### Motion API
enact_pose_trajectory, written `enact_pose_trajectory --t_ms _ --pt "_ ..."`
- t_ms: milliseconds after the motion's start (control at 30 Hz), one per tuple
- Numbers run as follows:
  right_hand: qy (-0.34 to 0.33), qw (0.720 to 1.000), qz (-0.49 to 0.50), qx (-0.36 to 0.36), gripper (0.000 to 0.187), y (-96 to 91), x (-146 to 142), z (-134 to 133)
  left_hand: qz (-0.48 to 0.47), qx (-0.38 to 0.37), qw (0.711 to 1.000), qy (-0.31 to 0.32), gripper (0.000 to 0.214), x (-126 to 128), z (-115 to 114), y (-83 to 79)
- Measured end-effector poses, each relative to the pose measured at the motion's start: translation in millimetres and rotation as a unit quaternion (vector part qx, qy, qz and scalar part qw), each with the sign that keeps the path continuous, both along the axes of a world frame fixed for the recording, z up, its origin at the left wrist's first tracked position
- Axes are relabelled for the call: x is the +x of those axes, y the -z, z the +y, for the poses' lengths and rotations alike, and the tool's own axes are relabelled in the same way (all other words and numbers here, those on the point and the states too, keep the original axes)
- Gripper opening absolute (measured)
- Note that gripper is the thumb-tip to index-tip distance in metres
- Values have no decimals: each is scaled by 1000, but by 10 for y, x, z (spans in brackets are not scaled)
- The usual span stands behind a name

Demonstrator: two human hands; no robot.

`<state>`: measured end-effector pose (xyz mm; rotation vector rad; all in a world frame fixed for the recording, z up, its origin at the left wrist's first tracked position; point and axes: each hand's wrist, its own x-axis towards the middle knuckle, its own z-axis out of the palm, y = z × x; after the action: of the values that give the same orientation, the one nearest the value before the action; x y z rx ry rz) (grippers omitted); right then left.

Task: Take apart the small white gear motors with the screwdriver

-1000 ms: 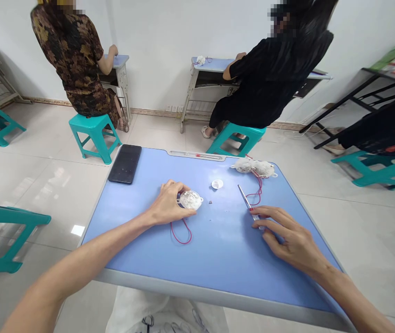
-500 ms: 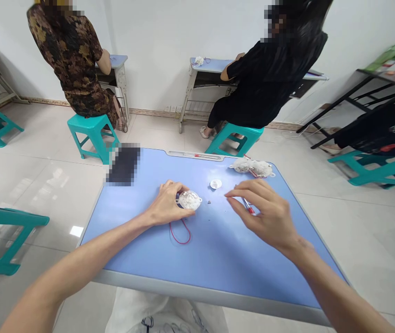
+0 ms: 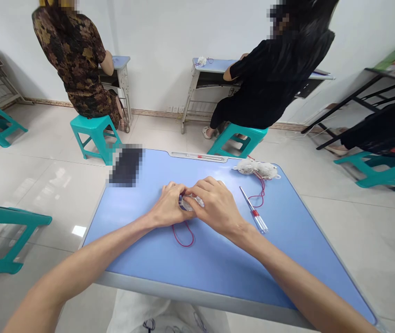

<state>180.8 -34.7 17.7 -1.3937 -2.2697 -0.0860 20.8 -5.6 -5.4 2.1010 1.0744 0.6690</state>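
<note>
My left hand (image 3: 168,204) is closed around the rim of a round whitish piece (image 3: 188,203) with a rough, bumpy top, low over the desk. A loop of thin red cord (image 3: 184,245) hangs from below it onto the desk. My right hand (image 3: 214,203) is over the same piece, thumb and fingers pinched together at its top. Whatever is between those fingertips is too small or hidden to make out. Behind my right knuckles, only a sliver of a small white cap (image 3: 222,183) shows. To the right lies a screwdriver (image 3: 255,213) with a clear handle and red collar.
Two joined white bumpy pieces (image 3: 246,167) with red cord (image 3: 263,190) rest at the desk's far right. A pixelated dark patch (image 3: 126,166) covers the far left corner. A pen tray (image 3: 197,157) lines the back edge. Two people sit on green stools (image 3: 95,126) ahead.
My right hand has moved left from above the screwdriver to the round piece, its fingertips now at the piece's top. My left hand keeps its hold. The screwdriver is uncovered.
</note>
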Motion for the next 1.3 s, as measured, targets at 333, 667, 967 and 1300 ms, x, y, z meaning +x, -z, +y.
enact_pose_trajectory --t_ms 333,667,967,1300 --pt "29 999 -31 -31 16 -55 -87 27 18 13 1000 3 32 8 12 -26" --pt "5 991 133 -26 11 -150 54 15 10 -13 1000 -6 39 -3 17 32" --pt "64 973 215 58 10 -87 553 -59 -15 -28 999 -4 43 -5 0 8" --pt "46 984 170 -17 12 402 707 -196 -15 -26 1000 -7 43 1 -2 3"
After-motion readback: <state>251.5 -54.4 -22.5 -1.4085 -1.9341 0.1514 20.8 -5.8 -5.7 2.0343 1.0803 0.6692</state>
